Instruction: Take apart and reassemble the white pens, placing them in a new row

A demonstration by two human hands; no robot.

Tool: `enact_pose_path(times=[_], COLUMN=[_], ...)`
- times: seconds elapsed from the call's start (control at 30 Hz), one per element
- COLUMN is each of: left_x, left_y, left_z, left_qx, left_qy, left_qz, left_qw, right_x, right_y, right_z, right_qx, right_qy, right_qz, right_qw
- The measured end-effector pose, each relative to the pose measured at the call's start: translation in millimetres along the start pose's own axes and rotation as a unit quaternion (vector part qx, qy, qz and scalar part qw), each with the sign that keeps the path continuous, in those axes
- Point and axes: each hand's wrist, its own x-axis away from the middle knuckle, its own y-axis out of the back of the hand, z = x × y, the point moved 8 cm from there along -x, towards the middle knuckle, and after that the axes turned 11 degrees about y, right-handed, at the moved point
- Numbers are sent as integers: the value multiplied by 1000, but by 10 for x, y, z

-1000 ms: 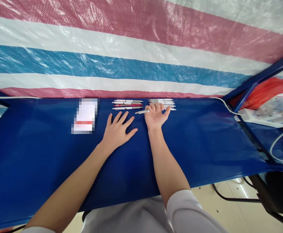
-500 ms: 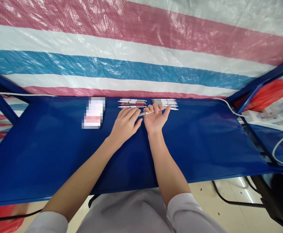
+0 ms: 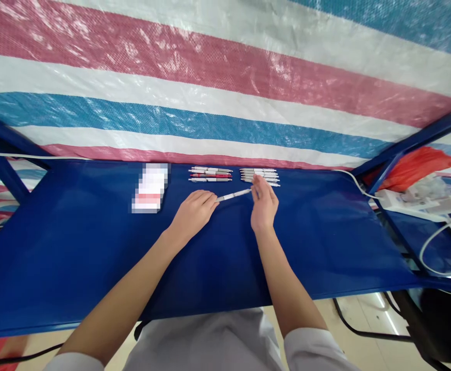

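Note:
A white pen (image 3: 233,195) spans between my two hands above the blue table (image 3: 74,242). My left hand (image 3: 193,210) pinches its left end with curled fingers. My right hand (image 3: 264,204) grips its right end. Behind them lie two rows of pens: a left group (image 3: 210,174) with white and red ones, and a right group (image 3: 259,175) of white ones, partly hidden by my right fingers.
A blurred white and red packet (image 3: 151,187) lies left of the pens. A striped tarp (image 3: 210,87) hangs behind the table. At right are a white power strip (image 3: 399,199) with cables and a red bag (image 3: 414,166). A blue frame bar (image 3: 414,141) slants there.
My right hand lifted the pen away from the right group and turned upright. My left hand, flat on the table a second ago, closed on the pen's left end.

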Motion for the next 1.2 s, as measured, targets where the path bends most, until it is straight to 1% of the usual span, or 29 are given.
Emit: enact_pose_path(times=[0.03, 0.07, 0.1, 0.17, 0.23, 0.27, 0.33, 0.43, 0.57, 0.63, 0.7, 0.87, 1.03, 1.2], left_x=[-1, -4, -7, -16, -24, -26, -23, -3, 17, 10, -4, -20, 14, 65], left_y=[-4, -10, -18, -32, -35, -34, -27, -13, -29, -50, -77, -214, -374, -451], left_z=[14, 26, 35, 44, 46, 45, 44, 41, 60, 94, 140, 244, 281, 288], left_qx=[-4, -6, -9, -11, -3, 3, 16, 30, 48, 54, 53, 15, -44, -37], left_qy=[-2, -4, -5, -9, -11, -11, -12, -14, 2, 25, 52, 109, 128, 127], left_qz=[5, 10, 16, 27, 36, 41, 49, 52, 62, 68, 73, 98, 120, 148], left_qw=[1000, 1000, 1000, 1000, 999, 999, 999, 998, 997, 996, 995, 989, 984, 980], right_x=[9, 44, 104, 294, 485, 552, 614, 610, 576, 556, 511, 258, -55, -226], right_y=[29, -3, -77, -267, -423, -470, -518, -543, -561, -551, -512, -315, -139, -49], right_z=[116, 216, 293, 417, 410, 381, 324, 289, 301, 300, 299, 279, 179, 117], right_qx=[67, 133, 196, 278, 326, 341, 364, 391, 434, 453, 470, 509, 550, 586], right_qy=[62, 118, 173, 300, 381, 406, 436, 458, 465, 461, 460, 467, 450, 423], right_qz=[14, 54, 110, 220, 312, 344, 381, 408, 438, 453, 455, 419, 410, 395], right_qw=[996, 982, 959, 886, 807, 775, 729, 686, 635, 614, 601, 589, 572, 567])
